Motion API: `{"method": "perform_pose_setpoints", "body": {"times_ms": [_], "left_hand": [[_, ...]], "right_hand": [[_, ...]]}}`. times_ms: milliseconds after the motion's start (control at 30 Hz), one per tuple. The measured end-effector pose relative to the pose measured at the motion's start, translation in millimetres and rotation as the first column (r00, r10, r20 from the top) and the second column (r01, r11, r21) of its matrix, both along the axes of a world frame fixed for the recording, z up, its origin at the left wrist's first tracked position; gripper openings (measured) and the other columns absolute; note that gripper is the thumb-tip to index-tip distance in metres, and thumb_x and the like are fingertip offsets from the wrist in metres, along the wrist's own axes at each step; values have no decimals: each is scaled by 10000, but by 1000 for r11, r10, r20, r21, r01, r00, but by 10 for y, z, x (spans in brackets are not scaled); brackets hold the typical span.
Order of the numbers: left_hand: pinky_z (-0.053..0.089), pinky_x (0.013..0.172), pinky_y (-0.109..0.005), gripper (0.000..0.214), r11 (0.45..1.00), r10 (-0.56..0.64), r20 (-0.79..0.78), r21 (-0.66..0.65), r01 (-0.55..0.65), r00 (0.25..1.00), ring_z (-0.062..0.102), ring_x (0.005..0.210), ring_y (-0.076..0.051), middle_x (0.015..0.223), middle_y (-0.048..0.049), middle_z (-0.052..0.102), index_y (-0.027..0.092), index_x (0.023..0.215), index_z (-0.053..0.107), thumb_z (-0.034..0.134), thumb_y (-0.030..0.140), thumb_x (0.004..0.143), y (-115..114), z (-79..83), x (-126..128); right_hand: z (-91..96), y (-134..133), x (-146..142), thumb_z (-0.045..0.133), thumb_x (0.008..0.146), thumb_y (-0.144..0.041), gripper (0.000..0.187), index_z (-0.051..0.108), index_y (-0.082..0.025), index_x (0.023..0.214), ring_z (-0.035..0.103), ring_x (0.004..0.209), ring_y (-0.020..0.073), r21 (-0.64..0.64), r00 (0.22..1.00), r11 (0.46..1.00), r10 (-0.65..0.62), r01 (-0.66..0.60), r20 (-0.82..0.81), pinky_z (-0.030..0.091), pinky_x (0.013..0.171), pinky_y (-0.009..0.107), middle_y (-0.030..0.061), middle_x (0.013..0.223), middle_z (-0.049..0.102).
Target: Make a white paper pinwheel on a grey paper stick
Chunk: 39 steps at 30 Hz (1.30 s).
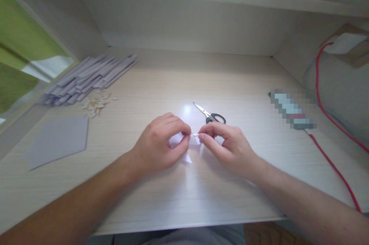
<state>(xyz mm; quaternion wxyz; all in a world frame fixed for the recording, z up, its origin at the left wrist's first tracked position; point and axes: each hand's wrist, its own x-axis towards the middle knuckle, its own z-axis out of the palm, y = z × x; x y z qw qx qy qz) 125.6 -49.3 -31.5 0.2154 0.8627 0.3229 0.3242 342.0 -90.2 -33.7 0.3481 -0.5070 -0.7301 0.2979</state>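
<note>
A small white piece of paper (193,136) is pinched between the closed fingertips of the left hand (160,141) and the right hand (227,145), just above the pale wood-grain surface (184,195) at its middle. Black-handled metal scissors (210,114) are seen lying just behind the hands. Farther left, a flat grey paper sheet (59,139), a scatter of small pale paper bits (96,105) and a stack of folded grey paper strips (89,78) are laid out. A red cable (331,162) is draped at the right.

You are working in soft, even daylight. Just behind the grip, glare is shining on the desk (186,110), and the small paper (195,135) is washing out white. Your left hand (161,141) and right hand (227,147) are casting only faint shadows toward you. Far right of the grip, one object (291,108) is appearing pixelated.
</note>
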Motion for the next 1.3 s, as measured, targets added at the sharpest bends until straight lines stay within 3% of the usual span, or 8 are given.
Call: {"method": "perform_pose_setpoints", "body": {"times_ms": [267,500,700,867,1000,1167,1233,1300], "left_hand": [[477,822,-376,112,998,-58,-26,23,58,998,623,867,-212,874,-72,701,159,914,699,598,116,890,-1,-8,3],[484,822,-371,101,997,-68,-22,34,69,997,632,853,-206,855,-62,709,163,909,704,614,122,889,10,-12,15],[483,857,-393,103,997,-70,-55,42,72,996,638,898,-216,898,-63,724,168,926,707,616,135,891,8,-15,6],[488,868,-373,117,996,-47,1,75,47,999,633,909,-204,917,-51,734,175,947,726,656,125,869,47,57,-53],[498,872,-344,148,992,108,95,62,-114,990,649,956,-204,973,-53,737,178,984,730,694,141,845,97,122,-117],[499,866,-318,136,932,357,195,-13,-362,913,663,920,-180,990,-22,733,205,987,728,714,217,853,182,146,-168],[502,778,-295,167,897,441,256,-103,-429,860,652,847,-161,963,-10,716,218,1015,725,722,275,858,212,157,-181],[469,628,-272,164,868,497,328,-200,-455,804,608,687,-137,806,16,676,224,1001,717,712,321,869,220,170,-188]], "right_hand": [[-28,7,-29,629,943,-189,99,717,-182,900,624,709,124,22,999,1000,7,-8,36,442,665,255,-4,794,710],[-8,16,-24,608,962,-226,141,721,-178,894,630,702,132,-64,999,997,34,-35,-15,450,644,258,5,791,716],[-23,19,-19,625,950,-220,119,730,-186,905,628,725,136,-64,999,998,27,-29,-28,445,669,264,4,808,715],[-9,73,-43,630,943,-266,150,725,-176,872,619,740,139,-245,978,968,-4,-48,-206,442,671,260,11,799,706],[-44,121,-23,665,922,-319,181,707,-179,815,520,616,102,-393,930,917,-86,-66,-357,376,590,246,-26,689,620],[-103,158,4,715,897,-394,231,707,-167,860,425,546,88,-470,851,881,-210,-49,-482,309,534,244,-51,603,523],[-114,162,1,724,893,-404,239,704,-167,874,418,536,89,-461,816,887,-247,-27,-523,301,525,245,-52,586,515],[-115,157,-2,728,892,-395,225,701,-173,871,424,536,90,-427,795,904,-274,21,-541,306,525,246,-50,585,524]]}}
